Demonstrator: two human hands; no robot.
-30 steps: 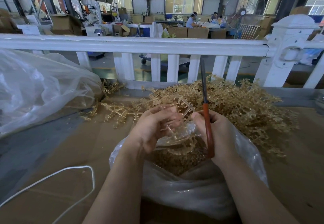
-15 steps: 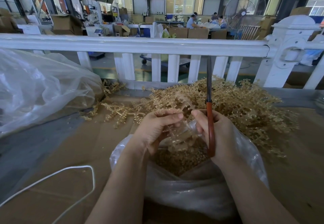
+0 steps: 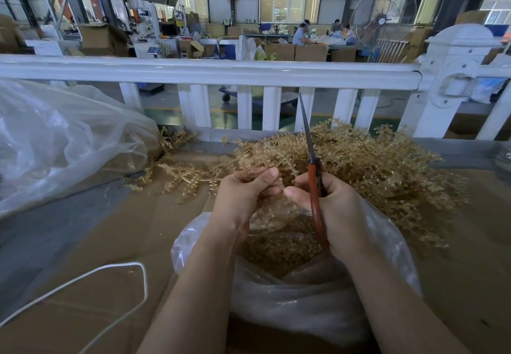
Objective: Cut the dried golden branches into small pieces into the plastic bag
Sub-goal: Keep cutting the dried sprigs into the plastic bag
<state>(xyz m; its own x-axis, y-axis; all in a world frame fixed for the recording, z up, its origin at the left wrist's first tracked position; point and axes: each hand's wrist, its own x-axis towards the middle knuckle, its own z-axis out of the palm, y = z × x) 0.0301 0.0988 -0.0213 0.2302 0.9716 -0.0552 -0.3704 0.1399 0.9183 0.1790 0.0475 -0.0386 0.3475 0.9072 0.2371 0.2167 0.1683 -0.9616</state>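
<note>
A heap of golden branches [image 3: 367, 168] lies on the cardboard-covered table behind my hands. My left hand [image 3: 244, 190] pinches one golden branch [image 3: 272, 212] over the open clear plastic bag [image 3: 304, 301]. Cut golden pieces [image 3: 279, 251] fill the bag's bottom. My right hand [image 3: 334, 209] grips red-handled scissors [image 3: 313, 187], blades together and pointing up toward the fence. The two hands nearly touch above the bag mouth.
A white fence rail [image 3: 210, 72] runs across the table's far edge, with a post [image 3: 456, 82] at right. A large clear bag [image 3: 60, 143] sits at left. Loose branches [image 3: 177, 176] lie between it and the heap. A white cord [image 3: 110, 276] loops at lower left.
The scissors have shifted slightly right and stand more upright. My left hand's fingers have closed tighter on the branch, which has dropped lower toward the bag.
</note>
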